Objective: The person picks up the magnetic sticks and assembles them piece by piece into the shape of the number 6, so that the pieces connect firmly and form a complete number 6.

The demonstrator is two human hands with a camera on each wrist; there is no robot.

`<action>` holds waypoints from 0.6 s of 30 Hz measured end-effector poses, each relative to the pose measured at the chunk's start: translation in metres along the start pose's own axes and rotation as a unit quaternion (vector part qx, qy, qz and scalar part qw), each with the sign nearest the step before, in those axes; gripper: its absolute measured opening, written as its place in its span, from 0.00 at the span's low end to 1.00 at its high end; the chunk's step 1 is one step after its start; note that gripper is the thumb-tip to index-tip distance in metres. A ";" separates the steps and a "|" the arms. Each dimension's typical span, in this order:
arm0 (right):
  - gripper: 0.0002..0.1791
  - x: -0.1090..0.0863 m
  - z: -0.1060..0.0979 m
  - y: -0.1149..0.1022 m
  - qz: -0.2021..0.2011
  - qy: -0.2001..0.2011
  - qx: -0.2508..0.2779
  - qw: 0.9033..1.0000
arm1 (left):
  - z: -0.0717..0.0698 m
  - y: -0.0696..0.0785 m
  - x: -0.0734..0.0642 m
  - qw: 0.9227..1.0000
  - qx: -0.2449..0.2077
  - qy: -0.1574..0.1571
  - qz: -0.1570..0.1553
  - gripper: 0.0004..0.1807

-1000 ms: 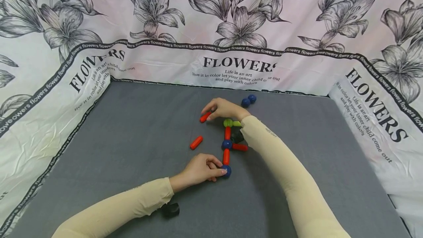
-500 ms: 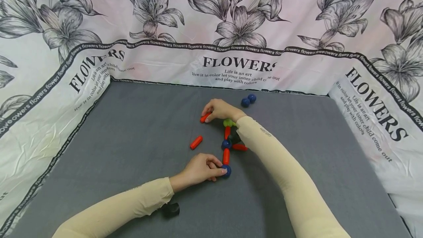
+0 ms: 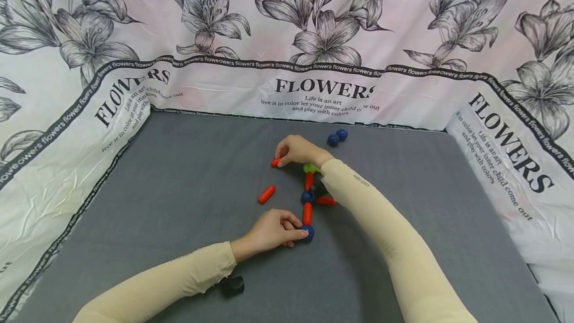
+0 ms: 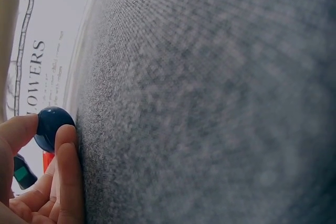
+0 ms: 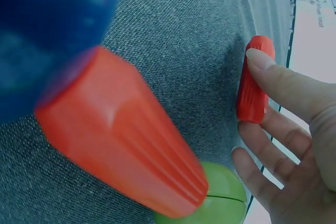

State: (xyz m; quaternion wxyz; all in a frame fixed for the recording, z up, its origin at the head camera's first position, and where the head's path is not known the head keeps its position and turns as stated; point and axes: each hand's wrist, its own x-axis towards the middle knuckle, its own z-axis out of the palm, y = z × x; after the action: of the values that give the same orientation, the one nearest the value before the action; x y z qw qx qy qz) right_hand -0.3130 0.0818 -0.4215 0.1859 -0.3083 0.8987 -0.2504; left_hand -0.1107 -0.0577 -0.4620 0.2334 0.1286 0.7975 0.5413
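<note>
My left hand (image 3: 273,229) pinches the blue ball (image 3: 308,233) at the near end of a chain of parts on the table; the left wrist view shows thumb and finger on either side of this ball (image 4: 54,124). From it a red rod (image 3: 307,213) runs to a middle blue ball (image 3: 307,197), then another red rod (image 3: 309,181) reaches a green ball (image 3: 310,168). A side red rod (image 3: 326,200) sticks out rightward from the middle ball. Beyond the chain, my right hand (image 3: 299,150) holds a loose red rod (image 5: 254,80) between thumb and fingers.
One more loose red rod (image 3: 266,194) lies left of the chain. Two blue balls (image 3: 337,137) sit together toward the back of the grey table (image 3: 193,173). A flower-printed cloth (image 3: 224,83) rises along the table's back and sides.
My right wrist has shifted slightly left, and the red rod in that hand has turned, so less of it shows from above. The left hand keeps its grip on the ball.
</note>
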 end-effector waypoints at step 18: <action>0.13 -0.038 -0.017 -0.005 -0.037 0.043 0.060 0.997 | 0.001 -0.001 0.001 1.000 0.008 -0.001 -0.006 0.15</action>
State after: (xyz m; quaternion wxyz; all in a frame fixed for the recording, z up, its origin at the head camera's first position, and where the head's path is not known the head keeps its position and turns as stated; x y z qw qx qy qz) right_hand -0.2908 0.1082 -0.3985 0.1561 -0.3183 0.8771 -0.3239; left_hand -0.1111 -0.0567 -0.4633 0.2362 0.1263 0.8020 0.5338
